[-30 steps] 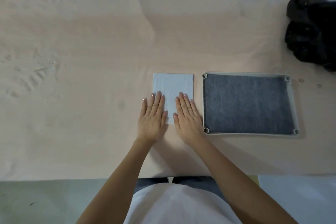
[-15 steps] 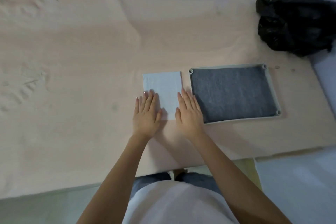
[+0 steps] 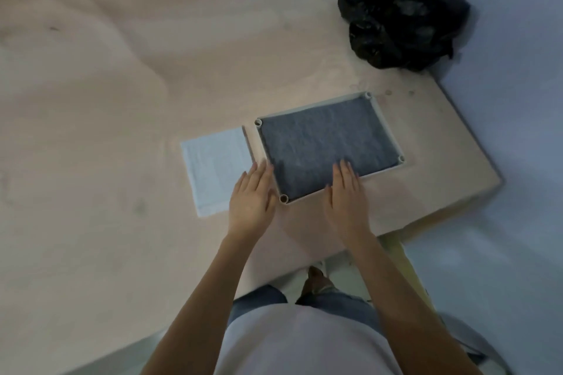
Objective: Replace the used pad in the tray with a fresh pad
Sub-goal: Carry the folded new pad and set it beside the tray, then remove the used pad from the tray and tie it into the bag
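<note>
Reaching forward, your left hand [image 3: 251,198] and right hand [image 3: 345,196] lie flat, fingers straight, gripping nothing, at the tray's [image 3: 385,119] near edge. Its grey used pad [image 3: 323,143] sits inside; the white fresh pad [image 3: 213,170] lies just left. A black bag [image 3: 402,26] rests well beyond.

A folded pad [image 3: 217,170] lies just left of the tray [image 3: 384,122]; bag [image 3: 402,26] behind.

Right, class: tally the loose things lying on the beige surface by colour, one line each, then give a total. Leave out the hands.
Grey: 1, the pad inside the tray
Off-white: 1, the tray
White: 1, the folded pad left of the tray
Black: 1, the bag at the far right corner
Total: 4
</note>
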Action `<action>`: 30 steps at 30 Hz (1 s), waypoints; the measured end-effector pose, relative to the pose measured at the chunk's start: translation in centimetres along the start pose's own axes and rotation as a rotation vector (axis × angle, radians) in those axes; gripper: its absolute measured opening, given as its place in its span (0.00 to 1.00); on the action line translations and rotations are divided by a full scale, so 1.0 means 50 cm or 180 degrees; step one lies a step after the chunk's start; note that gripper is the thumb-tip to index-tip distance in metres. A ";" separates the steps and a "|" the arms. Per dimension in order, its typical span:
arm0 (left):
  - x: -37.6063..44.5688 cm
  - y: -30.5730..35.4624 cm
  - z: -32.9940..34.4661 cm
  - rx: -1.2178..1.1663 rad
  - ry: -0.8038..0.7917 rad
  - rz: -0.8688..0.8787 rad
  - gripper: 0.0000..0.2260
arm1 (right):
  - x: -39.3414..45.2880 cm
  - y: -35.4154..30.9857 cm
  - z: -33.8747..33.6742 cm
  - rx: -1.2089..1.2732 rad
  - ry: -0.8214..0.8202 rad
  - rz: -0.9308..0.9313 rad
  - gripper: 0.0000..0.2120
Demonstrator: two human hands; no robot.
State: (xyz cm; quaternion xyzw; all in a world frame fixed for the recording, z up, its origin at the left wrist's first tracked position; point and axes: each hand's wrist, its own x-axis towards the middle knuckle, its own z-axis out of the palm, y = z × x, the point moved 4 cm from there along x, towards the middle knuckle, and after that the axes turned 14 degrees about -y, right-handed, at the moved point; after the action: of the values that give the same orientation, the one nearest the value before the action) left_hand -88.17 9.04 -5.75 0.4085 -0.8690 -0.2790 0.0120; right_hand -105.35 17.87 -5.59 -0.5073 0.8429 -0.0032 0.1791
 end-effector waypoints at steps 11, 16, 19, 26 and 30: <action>0.076 0.100 0.071 0.0380 -0.0003 -0.0551 0.24 | 0.090 0.185 -0.059 0.0326 0.0179 0.0174 0.24; 0.095 0.132 0.108 0.0636 0.0061 -0.1248 0.28 | 0.157 0.281 -0.099 0.0215 0.0105 0.0068 0.26; 0.095 0.136 0.122 0.0579 0.0135 -0.1564 0.30 | 0.187 0.314 -0.103 0.0233 -0.0089 -0.0058 0.27; 0.096 0.143 0.116 0.0497 0.0187 -0.1727 0.29 | 0.200 0.302 -0.087 0.0340 -0.0300 -0.0150 0.29; 0.090 0.132 0.106 0.0515 0.0190 -0.1710 0.27 | 0.202 0.288 -0.081 0.0312 -0.0295 -0.0208 0.30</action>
State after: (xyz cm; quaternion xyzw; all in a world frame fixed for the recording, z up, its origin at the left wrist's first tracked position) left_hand -97.13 11.69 -7.92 0.6319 -0.7483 -0.1898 -0.0694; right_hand -123.12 15.49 -7.50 -0.5248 0.8155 -0.0268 0.2423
